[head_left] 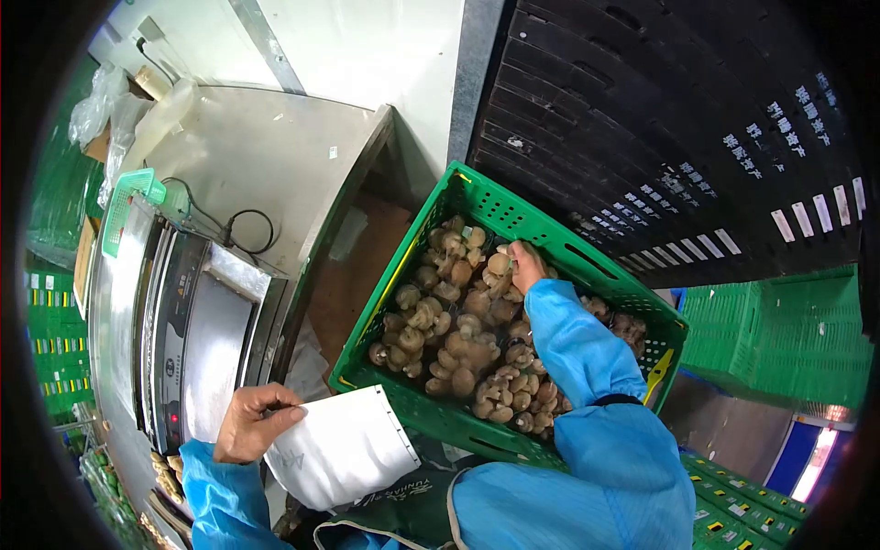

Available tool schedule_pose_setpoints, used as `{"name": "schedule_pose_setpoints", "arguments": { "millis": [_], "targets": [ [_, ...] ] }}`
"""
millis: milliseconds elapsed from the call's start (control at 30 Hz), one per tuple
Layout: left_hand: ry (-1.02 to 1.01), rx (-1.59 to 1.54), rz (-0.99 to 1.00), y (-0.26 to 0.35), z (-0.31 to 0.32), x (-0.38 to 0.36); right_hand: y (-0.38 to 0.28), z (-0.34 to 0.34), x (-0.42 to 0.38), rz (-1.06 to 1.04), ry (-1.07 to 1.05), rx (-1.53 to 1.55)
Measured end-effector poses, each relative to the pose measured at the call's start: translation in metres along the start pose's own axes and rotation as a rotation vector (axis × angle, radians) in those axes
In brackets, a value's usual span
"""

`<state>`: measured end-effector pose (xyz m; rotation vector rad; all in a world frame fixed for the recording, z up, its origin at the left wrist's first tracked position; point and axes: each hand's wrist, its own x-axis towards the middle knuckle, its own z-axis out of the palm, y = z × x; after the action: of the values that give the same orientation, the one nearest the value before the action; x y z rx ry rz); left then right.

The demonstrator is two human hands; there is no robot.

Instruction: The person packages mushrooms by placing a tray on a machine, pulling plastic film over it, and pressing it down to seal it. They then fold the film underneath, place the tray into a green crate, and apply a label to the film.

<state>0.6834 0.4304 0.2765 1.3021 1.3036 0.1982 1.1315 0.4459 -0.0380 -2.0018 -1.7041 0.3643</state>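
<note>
Pinched between the thumb and fingers of my left hand (255, 423) is a sheet of white paper (344, 449) with faint handwriting. It hangs in front of my apron, beside the green crate (573, 284). My right hand (527, 267) reaches into this crate near its far side. Its fingers curl down on brown mushrooms (500, 266), and the fingertips are partly hidden. More brown mushrooms (467, 353) lie in clumps across the crate, some with a shine like clear film over them.
A metal appliance with a dark panel (174, 339) stands at the left on a steel table (266, 137), with a cable (247, 220) beside it. Stacked black crates (642, 137) rise behind the green crate. More green crates (779, 330) stand at the right.
</note>
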Motion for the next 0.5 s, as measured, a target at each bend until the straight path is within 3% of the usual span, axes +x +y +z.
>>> {"name": "schedule_pose_setpoints", "arguments": {
  "millis": [67, 133, 200, 267, 333, 400, 433, 467, 500],
  "targets": [
    [0.018, 0.029, -0.001, 0.000, 0.005, 0.002, -0.008, -0.001, -0.004, -0.065, 0.085, -0.088],
    [0.028, 0.217, 0.086, 0.001, 0.007, 0.001, -0.059, -0.036, 0.000, 0.529, 0.072, 0.766],
    [0.058, 0.264, 0.147, 0.002, 0.008, -0.001, -0.063, -0.031, -0.009, 0.158, -0.002, 0.310],
    [0.088, 0.249, 0.176, 0.006, 0.013, -0.004, -0.158, -0.085, -0.022, 0.287, -0.461, 1.183],
    [0.100, 0.233, 0.195, 0.011, 0.017, -0.010, -0.230, -0.115, -0.036, 0.096, -0.810, 1.360],
    [0.116, 0.249, 0.291, 0.007, 0.017, -0.017, -0.272, -0.119, -0.050, -0.043, -0.881, 1.203],
    [0.138, 0.247, 0.296, 0.006, 0.015, -0.023, -0.292, -0.128, -0.049, -0.216, -0.793, 1.018],
    [0.130, 0.258, 0.358, 0.005, 0.012, -0.031, -0.302, -0.131, -0.054, -0.239, -0.805, 1.015],
    [0.126, 0.268, 0.418, 0.000, 0.006, -0.042, -0.309, -0.134, -0.057, -0.279, -0.688, 0.971]
  ]
}}
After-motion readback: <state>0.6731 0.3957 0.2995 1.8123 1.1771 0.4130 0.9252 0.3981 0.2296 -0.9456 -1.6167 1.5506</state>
